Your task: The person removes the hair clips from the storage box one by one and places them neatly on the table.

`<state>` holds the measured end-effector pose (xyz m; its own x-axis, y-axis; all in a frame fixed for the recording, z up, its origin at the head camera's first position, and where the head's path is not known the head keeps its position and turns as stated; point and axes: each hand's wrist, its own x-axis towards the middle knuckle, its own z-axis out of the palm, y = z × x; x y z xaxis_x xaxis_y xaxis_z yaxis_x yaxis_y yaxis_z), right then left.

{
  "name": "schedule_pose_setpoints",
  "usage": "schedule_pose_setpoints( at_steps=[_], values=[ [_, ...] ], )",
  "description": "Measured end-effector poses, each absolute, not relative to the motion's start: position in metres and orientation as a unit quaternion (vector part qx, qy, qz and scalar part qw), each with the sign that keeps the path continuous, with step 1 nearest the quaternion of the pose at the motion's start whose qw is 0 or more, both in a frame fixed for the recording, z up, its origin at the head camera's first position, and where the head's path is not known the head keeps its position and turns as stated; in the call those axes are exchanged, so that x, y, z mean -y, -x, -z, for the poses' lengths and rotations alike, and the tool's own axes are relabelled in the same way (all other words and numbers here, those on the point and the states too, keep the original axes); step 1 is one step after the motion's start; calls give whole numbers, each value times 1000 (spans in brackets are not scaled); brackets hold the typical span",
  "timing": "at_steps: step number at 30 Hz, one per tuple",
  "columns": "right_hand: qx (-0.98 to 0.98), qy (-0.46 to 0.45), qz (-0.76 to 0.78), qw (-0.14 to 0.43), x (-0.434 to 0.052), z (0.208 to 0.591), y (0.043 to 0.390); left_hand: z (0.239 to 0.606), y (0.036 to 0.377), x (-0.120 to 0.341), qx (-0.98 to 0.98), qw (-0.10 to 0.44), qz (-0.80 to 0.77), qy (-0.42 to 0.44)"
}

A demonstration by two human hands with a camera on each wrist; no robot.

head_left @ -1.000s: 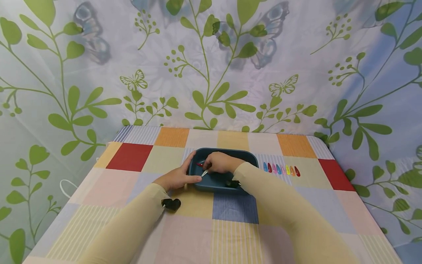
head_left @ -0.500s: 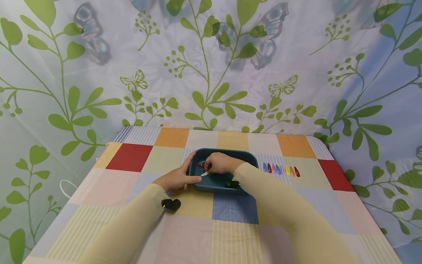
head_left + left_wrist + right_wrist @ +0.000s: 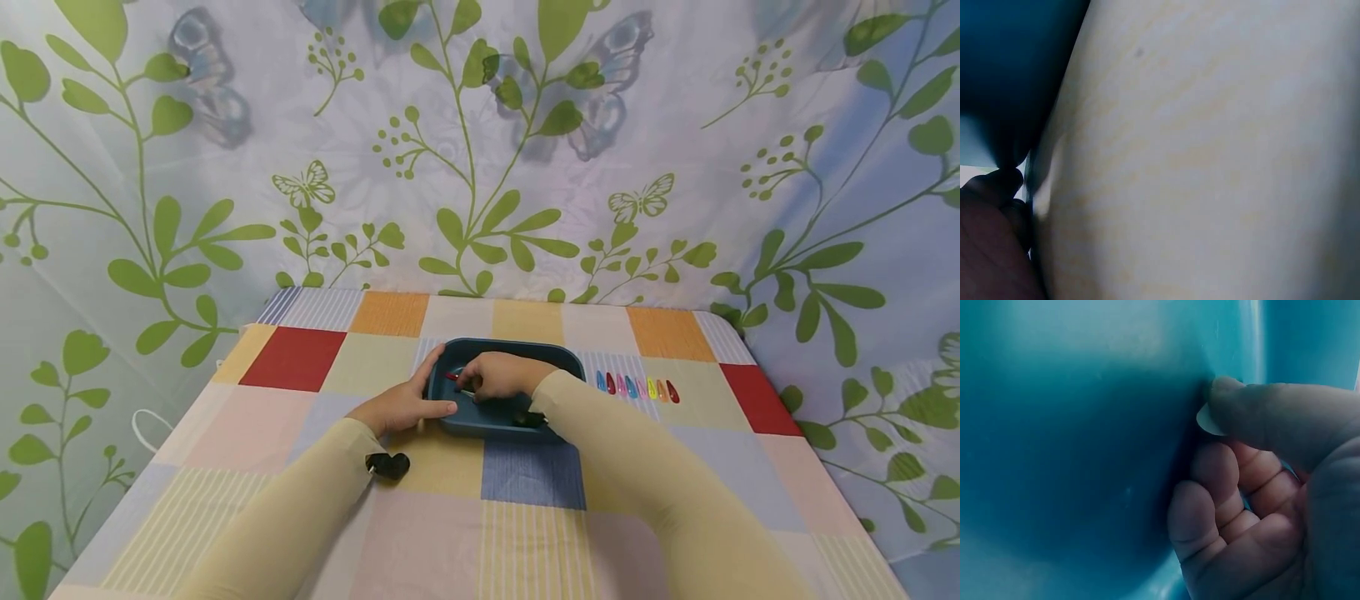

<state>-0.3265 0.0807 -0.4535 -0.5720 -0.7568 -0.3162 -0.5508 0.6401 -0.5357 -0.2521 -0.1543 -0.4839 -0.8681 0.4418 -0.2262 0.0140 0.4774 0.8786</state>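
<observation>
A dark blue tray (image 3: 558, 352) sits mid-table on the checked cloth. My left hand (image 3: 401, 404) grips its left rim, thumb on the front edge and forefinger along the side. My right hand (image 3: 498, 375) is inside the tray with curled fingers. In the right wrist view its thumb (image 3: 1272, 419) pinches a small white hair clip (image 3: 1209, 420) against the tray floor (image 3: 1085, 425). A red clip (image 3: 453, 376) lies in the tray just left of that hand. The left wrist view shows mostly a beige sleeve (image 3: 1210, 156), with a bit of tray (image 3: 1004, 62).
A row of several coloured hair clips (image 3: 636, 386) lies on the cloth right of the tray. A small black device (image 3: 388, 465) sits at my left wrist. A leaf-and-butterfly curtain (image 3: 480, 142) closes off the back and sides. A white loop (image 3: 146, 427) hangs off the left table edge.
The pale clip tip that stuck out below my right hand towards the left thumb is now drawn in under the fingers. Both hands stay at the tray.
</observation>
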Motion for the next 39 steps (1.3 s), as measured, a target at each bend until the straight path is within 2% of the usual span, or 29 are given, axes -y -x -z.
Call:
schedule_pose_setpoints(
  at_steps=[5, 14, 25, 39],
  values=[
    [-869, 375, 204, 250, -87, 452, 328, 484, 252, 154, -836, 217, -486, -135],
    [-860, 317, 305, 259, -111, 440, 328, 482, 250, 154, -837, 217, -484, -134],
    [-856, 254, 403, 199, -168, 409, 324, 481, 250, 154, -839, 213, -481, -139],
    [-875, 196, 423, 130, -258, 402, 317, 481, 248, 153, -845, 209, -471, -143]
  ],
)
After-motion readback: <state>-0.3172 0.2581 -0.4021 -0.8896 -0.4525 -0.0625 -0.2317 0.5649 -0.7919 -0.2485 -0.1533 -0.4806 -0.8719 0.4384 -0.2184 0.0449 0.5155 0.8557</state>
